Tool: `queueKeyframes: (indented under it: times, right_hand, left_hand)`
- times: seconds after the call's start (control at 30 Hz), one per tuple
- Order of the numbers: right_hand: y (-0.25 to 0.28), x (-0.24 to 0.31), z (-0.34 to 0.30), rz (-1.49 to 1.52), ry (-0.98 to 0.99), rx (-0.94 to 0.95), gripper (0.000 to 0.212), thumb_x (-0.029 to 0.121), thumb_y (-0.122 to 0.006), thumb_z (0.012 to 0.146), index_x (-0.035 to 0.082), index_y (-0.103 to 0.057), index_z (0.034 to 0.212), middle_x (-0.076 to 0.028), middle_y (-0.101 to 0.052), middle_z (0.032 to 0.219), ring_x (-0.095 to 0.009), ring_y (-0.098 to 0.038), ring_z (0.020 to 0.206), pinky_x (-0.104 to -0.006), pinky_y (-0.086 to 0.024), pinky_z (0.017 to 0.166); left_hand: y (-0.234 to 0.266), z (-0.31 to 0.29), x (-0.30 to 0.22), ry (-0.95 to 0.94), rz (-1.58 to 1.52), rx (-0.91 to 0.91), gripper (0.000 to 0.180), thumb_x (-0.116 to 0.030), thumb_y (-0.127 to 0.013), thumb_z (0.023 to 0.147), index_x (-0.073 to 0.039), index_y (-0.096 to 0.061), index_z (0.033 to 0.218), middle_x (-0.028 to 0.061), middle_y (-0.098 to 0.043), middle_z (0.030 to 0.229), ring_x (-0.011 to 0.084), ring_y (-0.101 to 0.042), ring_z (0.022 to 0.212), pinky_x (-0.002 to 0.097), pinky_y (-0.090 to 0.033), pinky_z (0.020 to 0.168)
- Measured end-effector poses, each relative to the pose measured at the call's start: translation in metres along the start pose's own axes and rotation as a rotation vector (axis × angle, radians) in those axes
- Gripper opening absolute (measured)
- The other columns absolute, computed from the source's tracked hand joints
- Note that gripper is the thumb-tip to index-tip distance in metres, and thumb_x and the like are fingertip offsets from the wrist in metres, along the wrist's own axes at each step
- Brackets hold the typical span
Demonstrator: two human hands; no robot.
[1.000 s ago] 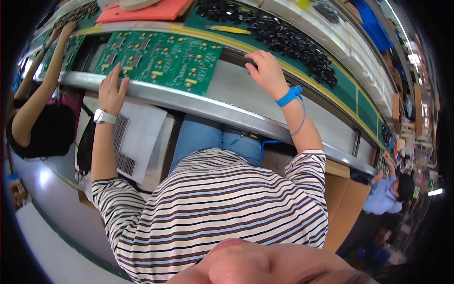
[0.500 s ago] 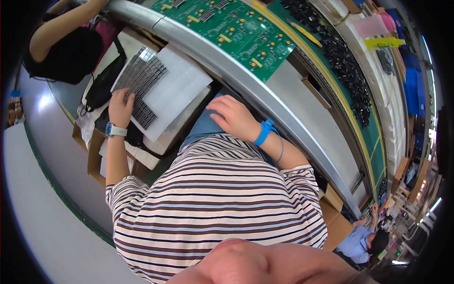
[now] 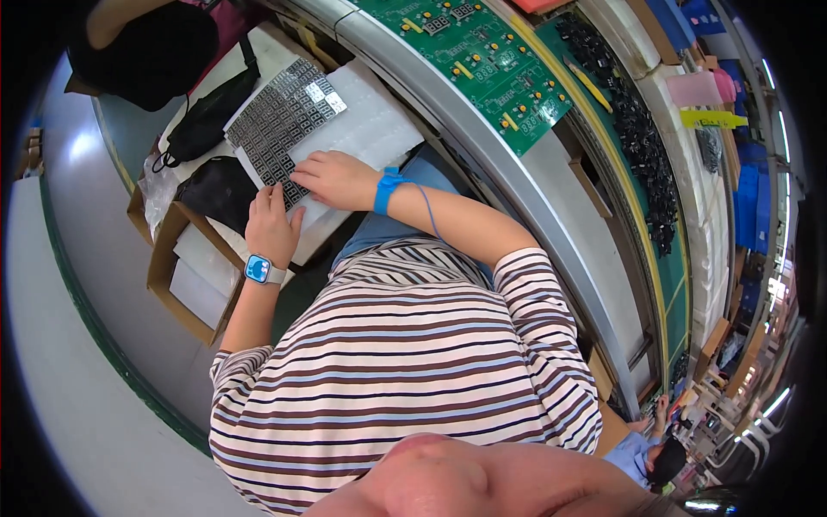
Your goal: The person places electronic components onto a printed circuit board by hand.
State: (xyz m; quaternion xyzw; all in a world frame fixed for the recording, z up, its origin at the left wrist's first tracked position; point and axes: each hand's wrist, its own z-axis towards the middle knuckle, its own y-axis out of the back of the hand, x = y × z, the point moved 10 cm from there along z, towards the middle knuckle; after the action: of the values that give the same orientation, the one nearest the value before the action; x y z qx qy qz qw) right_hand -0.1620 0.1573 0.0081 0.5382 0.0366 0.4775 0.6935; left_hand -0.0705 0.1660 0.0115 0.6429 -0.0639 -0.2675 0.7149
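Note:
Rows of small black-and-white digit display modules [image 3: 280, 112] lie packed together on a white foam sheet [image 3: 375, 108] at my left. My left hand [image 3: 271, 228], with a watch on its wrist, rests its outstretched fingertips at the near end of the rows, thumb apart. Reaching across my body, my right hand [image 3: 338, 179] has slightly bent fingertips on the modules beside it. A blue wrist strap [image 3: 388, 191] with a thin cord circles that wrist. I see nothing lifted in either hand; what lies under the fingertips is hidden.
A metal rail [image 3: 448, 95] runs past my right side. Beyond it are a green circuit board [image 3: 482, 65] and a heap of small black parts [image 3: 633, 138]. Black bags [image 3: 211, 129] and an open cardboard box [image 3: 194, 276] are at left. Another person's arm [image 3: 116, 19] shows at upper left.
My right hand has moved left from beside my lap onto the display modules. My left hand has shifted to the near end of the rows. The whole view has turned slightly.

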Motion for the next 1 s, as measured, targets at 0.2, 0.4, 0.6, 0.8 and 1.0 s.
queueKeyframes:
  times: [0.2,0.4,0.6,0.8,1.0]
  right_hand:
    - [-0.012,0.003,0.008,-0.134,-0.004,-0.027,0.024,0.014,-0.061,0.073,0.003,-0.061,0.095,-0.008,-0.058,0.100,-0.025,-0.056,0.094,-0.0362,-0.048,0.077]
    - [-0.020,-0.002,0.010,-0.079,-0.087,0.039,0.016,0.010,-0.059,0.072,0.006,-0.060,0.088,-0.009,-0.056,0.094,-0.027,-0.055,0.089,-0.0388,-0.047,0.074]
    - [-0.014,-0.006,0.012,-0.009,-0.153,-0.027,0.021,0.012,-0.063,0.069,0.008,-0.062,0.090,-0.010,-0.055,0.096,-0.029,-0.055,0.089,-0.0410,-0.046,0.072]
    - [-0.028,-0.016,0.008,-0.040,-0.262,0.030,0.020,0.025,-0.066,0.071,0.012,-0.067,0.086,-0.012,-0.060,0.092,-0.031,-0.058,0.092,-0.0445,-0.048,0.075]
    - [-0.071,-0.027,0.021,-0.139,-0.266,0.153,0.023,0.026,-0.065,0.073,0.012,-0.065,0.091,-0.011,-0.060,0.102,-0.028,-0.057,0.101,-0.0454,-0.050,0.076]
  left_hand:
    - [-0.005,-0.003,0.013,0.029,-0.079,-0.028,0.048,-0.016,-0.074,0.071,0.000,-0.055,0.113,0.0155,-0.055,0.110,0.0327,-0.057,0.098,0.0368,-0.048,0.083]
    - [-0.007,0.008,0.020,0.046,-0.189,0.082,0.043,-0.014,-0.077,0.066,-0.001,-0.054,0.101,0.0143,-0.056,0.102,0.0331,-0.056,0.093,0.0381,-0.047,0.080]
    - [-0.007,0.006,0.020,0.012,-0.204,0.029,0.048,-0.012,-0.077,0.066,-0.001,-0.054,0.107,0.0152,-0.055,0.106,0.0338,-0.056,0.097,0.0383,-0.047,0.083]
    - [-0.018,0.009,0.013,-0.087,-0.190,0.036,0.051,-0.012,-0.075,0.070,0.000,-0.054,0.114,0.0193,-0.055,0.114,0.0381,-0.052,0.107,0.0429,-0.043,0.092]
    - [-0.027,0.009,0.028,-0.077,-0.221,0.141,0.046,-0.015,-0.074,0.072,0.002,-0.055,0.109,0.0192,-0.057,0.105,0.0376,-0.053,0.101,0.0441,-0.043,0.088]
